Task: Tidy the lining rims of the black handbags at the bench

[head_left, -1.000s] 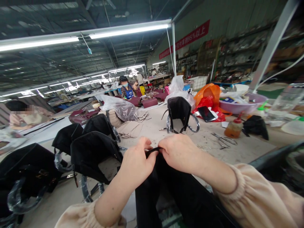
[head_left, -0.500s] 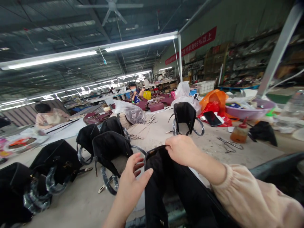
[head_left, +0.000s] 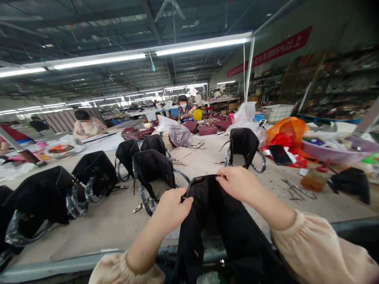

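A black bag (head_left: 233, 232) hangs open at the table's front edge, its rim toward the table. My left hand (head_left: 173, 207) pinches the rim at its left corner, thumb inside. My right hand (head_left: 238, 183) grips the same rim at its right corner, fingers closed over the edge. Beyond it on the table stands another black bag (head_left: 243, 146) with plastic-wrapped handles. To the left are several more, among them a black bag (head_left: 154, 169) close to my left hand.
Scissors (head_left: 299, 189), a bottle of amber liquid (head_left: 314, 178) and a phone (head_left: 280, 154) lie to the right, near a purple basin (head_left: 340, 152). Flat pieces (head_left: 180, 155) lie mid-table. A person (head_left: 89, 125) works at the left; another person (head_left: 186, 110) sits farther back.
My left hand has gone from spread fingers beside the bag to a grip on its rim. My right hand stays on the rim. The view has turned left.
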### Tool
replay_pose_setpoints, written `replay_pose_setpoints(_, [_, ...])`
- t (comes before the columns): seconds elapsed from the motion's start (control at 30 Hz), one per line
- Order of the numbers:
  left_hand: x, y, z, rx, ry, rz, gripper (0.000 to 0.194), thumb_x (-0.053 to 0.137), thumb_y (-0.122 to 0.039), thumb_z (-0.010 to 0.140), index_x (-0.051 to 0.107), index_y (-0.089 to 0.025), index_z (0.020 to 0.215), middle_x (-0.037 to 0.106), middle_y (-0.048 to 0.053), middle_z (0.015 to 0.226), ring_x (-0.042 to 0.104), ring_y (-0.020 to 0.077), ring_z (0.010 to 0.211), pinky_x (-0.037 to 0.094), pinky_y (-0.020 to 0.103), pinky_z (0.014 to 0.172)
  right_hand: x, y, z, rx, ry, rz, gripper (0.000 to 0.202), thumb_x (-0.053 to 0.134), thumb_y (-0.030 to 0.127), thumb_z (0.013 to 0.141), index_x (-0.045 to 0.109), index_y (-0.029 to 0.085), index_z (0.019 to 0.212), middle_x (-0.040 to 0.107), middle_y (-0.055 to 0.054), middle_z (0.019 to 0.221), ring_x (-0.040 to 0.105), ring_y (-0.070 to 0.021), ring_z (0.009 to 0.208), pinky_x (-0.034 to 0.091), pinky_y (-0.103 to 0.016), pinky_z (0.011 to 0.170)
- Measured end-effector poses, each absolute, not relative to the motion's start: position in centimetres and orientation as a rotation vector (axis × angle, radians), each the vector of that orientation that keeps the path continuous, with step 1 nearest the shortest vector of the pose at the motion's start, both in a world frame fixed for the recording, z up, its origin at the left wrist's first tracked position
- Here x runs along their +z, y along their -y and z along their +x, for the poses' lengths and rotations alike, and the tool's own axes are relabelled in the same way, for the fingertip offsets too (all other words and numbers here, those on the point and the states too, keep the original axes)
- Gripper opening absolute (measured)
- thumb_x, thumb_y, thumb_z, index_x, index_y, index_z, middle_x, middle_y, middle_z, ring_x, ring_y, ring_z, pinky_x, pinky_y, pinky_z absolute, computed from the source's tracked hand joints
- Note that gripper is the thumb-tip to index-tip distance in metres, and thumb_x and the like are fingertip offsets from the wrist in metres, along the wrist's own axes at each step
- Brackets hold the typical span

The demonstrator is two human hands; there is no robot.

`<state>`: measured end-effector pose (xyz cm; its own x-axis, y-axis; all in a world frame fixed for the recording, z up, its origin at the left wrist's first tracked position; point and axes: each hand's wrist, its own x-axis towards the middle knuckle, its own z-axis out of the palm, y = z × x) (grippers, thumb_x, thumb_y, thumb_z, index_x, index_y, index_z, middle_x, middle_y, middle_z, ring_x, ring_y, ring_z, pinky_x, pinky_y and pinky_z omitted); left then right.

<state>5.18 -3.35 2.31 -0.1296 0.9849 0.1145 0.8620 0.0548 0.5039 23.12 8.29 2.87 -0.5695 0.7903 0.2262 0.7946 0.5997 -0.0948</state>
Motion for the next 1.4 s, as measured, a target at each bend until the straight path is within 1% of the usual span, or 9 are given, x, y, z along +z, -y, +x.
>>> replay_pose_setpoints(0.23, [3.3, 3.3, 5.8, 0.524, -2.187, 1.919, 0.031, 0.049, -0.035, 0.08, 0.052, -0.017, 0.055, 0.048, -0.002, 0.052, 0.044, 0.0116, 0.054, 0.023, 0.024, 0.051, 3.2, -7.7, 23.9, -0.018, 2.434, -1.06, 0.034, 0.051, 0.032, 0.087, 0.059, 0.021, 0.118, 0.066, -0.007, 0.103, 0.061, -0.02, 0.09, 0.044, -0.029, 0.076])
replay_pose_setpoints(0.37, [3.1, 3.3, 6.3, 0.471, -2.278, 1.936, 0.036, 0.05, -0.04, 0.08, 0.048, -0.017, 0.053, 0.043, -0.003, 0.05, 0.04, 0.0108, 0.052, 0.02, 0.024, 0.05, 4.2, -6.9, 23.4, 0.119, 2.552, -0.587, 0.02, 0.052, 0.023, 0.088, 0.064, 0.024, 0.104, 0.065, -0.002, 0.099, 0.06, -0.0164, 0.088, 0.042, -0.026, 0.076])
replay_pose_setpoints(0.53, [3.0, 3.8, 6.6, 0.462, -2.248, 1.844, 0.035, 0.046, -0.041, 0.083, 0.058, -0.017, 0.061, 0.049, -0.003, 0.055, 0.042, 0.011, 0.054, 0.023, 0.023, 0.05, 4.4, -6.2, 23.3, 0.189, 2.648, -0.313, 0.009, 0.057, 0.026, 0.085, 0.064, 0.02, 0.086, 0.063, -0.001, 0.087, 0.057, -0.0155, 0.077, 0.039, -0.026, 0.065])
replay_pose_setpoints(0.67, [2.9, 2.1, 5.7, 0.521, -2.17, 1.812, 0.035, 0.047, -0.04, 0.083, 0.061, -0.015, 0.062, 0.048, -0.003, 0.056, 0.042, 0.0107, 0.055, 0.026, 0.022, 0.051, 3.5, -7.3, 23.3, 0.112, 2.649, -0.358, 0.011, 0.063, 0.031, 0.081, 0.065, 0.021, 0.086, 0.062, -0.003, 0.094, 0.057, -0.0184, 0.086, 0.039, -0.029, 0.071])
replay_pose_setpoints(0.8, [3.1, -1.4, 5.1, 0.517, -2.093, 1.838, 0.035, 0.053, -0.043, 0.078, 0.061, -0.014, 0.059, 0.045, -0.004, 0.052, 0.042, 0.0108, 0.053, 0.025, 0.022, 0.049, 2.7, -9.9, 22.8, 0.103, 2.666, -0.656, 0.009, 0.059, 0.025, 0.082, 0.067, 0.021, 0.083, 0.063, -0.003, 0.086, 0.058, -0.0171, 0.08, 0.039, -0.027, 0.067])
replay_pose_setpoints(1.0, [3.5, -2.3, 7.0, 0.375, -2.132, 2.076, 0.017, 0.058, -0.035, 0.076, 0.064, -0.019, 0.076, 0.063, 0.002, 0.069, 0.054, 0.0163, 0.064, 0.033, 0.024, 0.058, 2.0, -11.4, 23.7, 0.01, 2.571, -0.942, 0.015, 0.054, 0.024, 0.083, 0.068, 0.021, 0.082, 0.063, -0.004, 0.083, 0.058, -0.0187, 0.08, 0.039, -0.027, 0.065])
replay_pose_setpoints(1.1, [3.2, -1.7, 7.2, 0.315, -2.201, 2.063, 0.022, 0.049, -0.031, 0.083, 0.061, -0.017, 0.069, 0.063, 0.003, 0.066, 0.055, 0.016, 0.064, 0.033, 0.024, 0.057, 1.9, -10.9, 24.3, -0.005, 2.522, -0.863, 0.014, 0.056, 0.026, 0.083, 0.068, 0.02, 0.082, 0.062, -0.005, 0.088, 0.056, -0.0203, 0.086, 0.04, -0.03, 0.074])
replay_pose_setpoints(1.23, [3.0, -1.8, 7.2, 0.325, -2.151, 2.087, 0.021, 0.049, -0.033, 0.084, 0.063, -0.019, 0.078, 0.065, 0.002, 0.071, 0.056, 0.0161, 0.066, 0.033, 0.023, 0.058, 2.0, -10.9, 24.3, 0.032, 2.493, -0.639, 0.012, 0.062, 0.027, 0.08, 0.069, 0.019, 0.084, 0.061, -0.006, 0.099, 0.05, -0.0214, 0.094, 0.036, -0.034, 0.088])
replay_pose_setpoints(1.4, [3.1, -2.2, 7.5, 0.355, -2.149, 2.071, 0.022, 0.053, -0.037, 0.081, 0.066, -0.019, 0.085, 0.066, 0.001, 0.073, 0.057, 0.0169, 0.067, 0.035, 0.024, 0.059, 1.8, -12.0, 23.2, 0.135, 2.489, -0.564, 0.009, 0.067, 0.027, 0.076, 0.072, 0.02, 0.077, 0.061, -0.007, 0.103, 0.046, -0.0232, 0.102, 0.036, -0.035, 0.088])
